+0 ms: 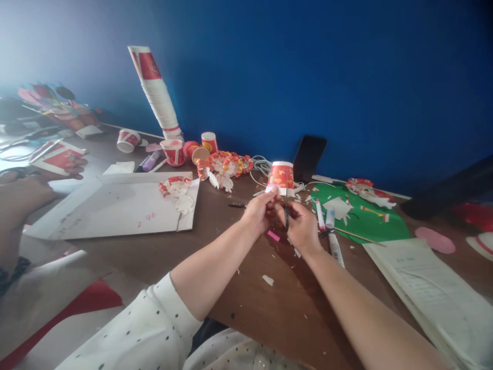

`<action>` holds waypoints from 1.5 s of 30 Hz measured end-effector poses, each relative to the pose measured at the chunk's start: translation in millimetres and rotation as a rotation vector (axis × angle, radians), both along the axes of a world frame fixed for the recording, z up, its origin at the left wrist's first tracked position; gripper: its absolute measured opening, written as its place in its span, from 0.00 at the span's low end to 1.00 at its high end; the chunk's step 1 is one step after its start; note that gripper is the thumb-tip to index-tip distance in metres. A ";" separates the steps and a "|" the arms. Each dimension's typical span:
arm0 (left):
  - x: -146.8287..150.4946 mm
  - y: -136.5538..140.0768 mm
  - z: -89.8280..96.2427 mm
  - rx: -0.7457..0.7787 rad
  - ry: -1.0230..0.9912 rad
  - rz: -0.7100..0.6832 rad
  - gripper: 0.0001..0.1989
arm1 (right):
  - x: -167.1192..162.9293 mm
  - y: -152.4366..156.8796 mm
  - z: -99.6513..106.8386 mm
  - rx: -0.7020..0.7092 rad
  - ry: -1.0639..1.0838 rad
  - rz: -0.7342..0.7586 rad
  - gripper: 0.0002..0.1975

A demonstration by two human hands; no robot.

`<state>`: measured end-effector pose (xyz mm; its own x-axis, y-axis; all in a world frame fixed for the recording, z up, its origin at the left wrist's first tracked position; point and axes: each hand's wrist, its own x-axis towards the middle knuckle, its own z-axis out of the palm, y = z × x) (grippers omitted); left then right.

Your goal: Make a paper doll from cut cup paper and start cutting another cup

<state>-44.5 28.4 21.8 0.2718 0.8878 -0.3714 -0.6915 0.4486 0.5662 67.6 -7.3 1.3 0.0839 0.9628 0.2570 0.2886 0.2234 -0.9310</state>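
My left hand [257,209] is closed on a red paper cup [279,177] with yellow figures, holding it up over the table. Dark scissors [286,208] stand upright in my right hand [302,226], their blades against the near side of the cup. Whether the blades are apart cannot be made out. Below my hands a small magenta strip [273,236] lies among white paper scraps [267,280].
Behind the cup a black phone [310,156] leans on the blue wall. A tall leaning stack of cups [159,103] stands back left, near paper cutouts [225,167]. Markers [336,249] and a green sheet [360,221] lie right. At left, another person's hand [75,165] holds red-and-white paper.
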 end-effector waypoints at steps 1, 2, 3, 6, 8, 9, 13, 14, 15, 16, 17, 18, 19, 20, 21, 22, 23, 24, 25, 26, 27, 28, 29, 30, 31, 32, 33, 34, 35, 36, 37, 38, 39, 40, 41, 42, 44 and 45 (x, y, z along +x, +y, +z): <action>1.6 -1.0 -0.1 -0.012 0.004 -0.012 0.16 | 0.2 0.7 -0.4 0.006 0.018 0.000 0.17; 2.9 -1.9 0.0 -0.020 0.009 -0.017 0.16 | 0.2 1.2 -0.7 0.010 0.028 0.001 0.17; 3.9 -2.5 0.1 -0.027 0.017 -0.013 0.17 | 0.1 1.5 -1.1 0.014 0.032 0.002 0.17; 5.5 -3.4 0.9 -0.037 0.032 0.014 0.16 | 0.1 1.8 -2.4 0.024 0.046 0.016 0.16; 5.7 -3.5 1.3 -0.041 0.035 0.029 0.17 | 0.9 2.0 -3.2 0.039 0.047 0.023 0.15; 5.5 -3.5 1.4 -0.043 0.034 0.033 0.17 | 1.5 2.2 -3.5 0.050 0.039 0.023 0.14; 4.2 -2.3 0.3 -0.017 0.006 0.013 0.18 | 3.9 2.4 -2.3 0.056 -0.019 0.018 0.13; 3.9 -1.8 -0.1 -0.007 0.002 0.011 0.19 | 4.3 2.4 -1.5 0.051 -0.027 0.017 0.13; 3.6 -1.4 -0.4 -0.002 0.002 0.010 0.19 | 4.6 2.4 -0.7 0.046 -0.035 0.017 0.13; 3.4 -1.1 -0.7 0.000 0.008 0.010 0.19 | 4.9 2.5 0.1 0.041 -0.044 0.016 0.13; 3.4 -1.0 -0.7 -0.003 0.016 0.014 0.19 | 5.1 2.5 0.8 0.038 -0.049 0.013 0.14; 3.6 -1.1 -0.6 -0.009 0.024 0.016 0.18 | 5.3 2.7 1.3 0.035 -0.050 0.010 0.14; 3.9 -1.3 -0.5 -0.014 0.029 0.020 0.18 | 5.6 2.9 1.6 0.032 -0.045 0.005 0.14; 4.3 -1.7 -0.3 -0.019 0.031 0.023 0.18 | 5.8 3.1 1.8 0.030 -0.035 -0.005 0.15; 4.8 -2.2 -0.2 -0.022 0.030 0.023 0.17 | 6.1 3.3 1.9 0.027 -0.022 -0.019 0.15; 5.3 -2.6 -0.2 -0.022 0.027 0.022 0.17 | 6.3 3.5 1.9 0.024 -0.008 -0.032 0.16; 5.7 -2.9 -0.2 -0.021 0.024 0.024 0.17 | 6.5 3.7 1.8 0.020 0.004 -0.040 0.16; 6.0 -3.2 -0.4 -0.018 0.022 0.025 0.16 | 6.7 3.8 1.8 0.017 0.014 -0.043 0.16; 6.3 -3.2 -0.7 -0.018 0.022 0.027 0.16 | 6.7 3.8 1.9 0.015 0.022 -0.042 0.16; 6.4 -3.2 -1.0 -0.018 0.021 0.027 0.16 | 6.7 3.8 2.1 0.016 0.026 -0.040 0.16; 6.4 -3.1 -1.4 -0.018 0.020 0.027 0.16 | 6.5 3.7 2.4 0.019 0.029 -0.038 0.16; 6.3 -3.0 -1.6 -0.021 0.019 0.027 0.16 | 6.4 3.5 2.8 0.025 0.031 -0.038 0.16; 6.3 -3.0 -1.9 -0.023 0.018 0.027 0.16 | 6.2 3.4 3.2 0.031 0.032 -0.037 0.16; 6.3 -2.9 -2.0 -0.026 0.017 0.030 0.15 | 6.1 3.2 3.8 0.036 0.030 -0.035 0.16; 6.3 -2.9 -2.1 -0.029 0.018 0.035 0.15 | 6.0 3.0 4.4 0.038 0.023 -0.034 0.16; 6.4 -2.9 -2.1 -0.033 0.020 0.037 0.15 | 5.9 2.8 5.2 0.039 0.014 -0.035 0.16; 6.5 -2.9 -2.2 -0.036 0.022 0.036 0.15 | 5.9 2.5 6.0 0.039 0.002 -0.038 0.16; 6.7 -2.8 -2.2 -0.039 0.024 0.037 0.15 | 5.9 2.3 6.8 0.038 -0.009 -0.042 0.16; 6.9 -2.8 -2.3 -0.040 0.026 0.040 0.16 | 5.9 2.1 7.5 0.035 -0.019 -0.048 0.16; 7.0 -2.7 -2.3 -0.039 0.026 0.043 0.16 | 5.8 1.9 8.1 0.033 -0.023 -0.054 0.16; 7.1 -2.6 -2.2 -0.038 0.026 0.047 0.16 | 5.7 1.8 8.7 0.031 -0.024 -0.057 0.16; 7.2 -2.5 -2.0 -0.038 0.024 0.048 0.16 | 5.6 1.7 9.0 0.031 -0.022 -0.057 0.16; 7.1 -2.6 -1.7 -0.039 0.020 0.045 0.15 | 5.5 1.8 9.2 0.030 -0.017 -0.056 0.16; 7.0 -2.7 -1.4 -0.041 0.015 0.037 0.15 | 5.3 1.9 9.3 0.029 -0.009 -0.055 0.16; 6.7 -2.9 -1.1 -0.043 0.008 0.028 0.15 | 5.1 2.0 9.4 0.029 0.001 -0.051 0.16; 6.4 -3.1 -0.9 -0.042 0.000 0.023 0.15 | 4.9 2.2 9.6 0.028 0.009 -0.048 0.16; 5.7 -3.7 -1.1 -0.031 -0.022 0.011 0.15 | 4.4 2.4 10.4 0.019 0.022 -0.053 0.16; 5.3 -3.9 -1.6 -0.022 -0.036 0.004 0.15 | 4.2 2.4 11.2 0.015 0.023 -0.059 0.16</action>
<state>-39.2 24.5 20.3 0.2819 0.8804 -0.3813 -0.7129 0.4582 0.5308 71.8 -4.9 12.4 0.1461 0.9522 0.2684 0.2800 0.2204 -0.9344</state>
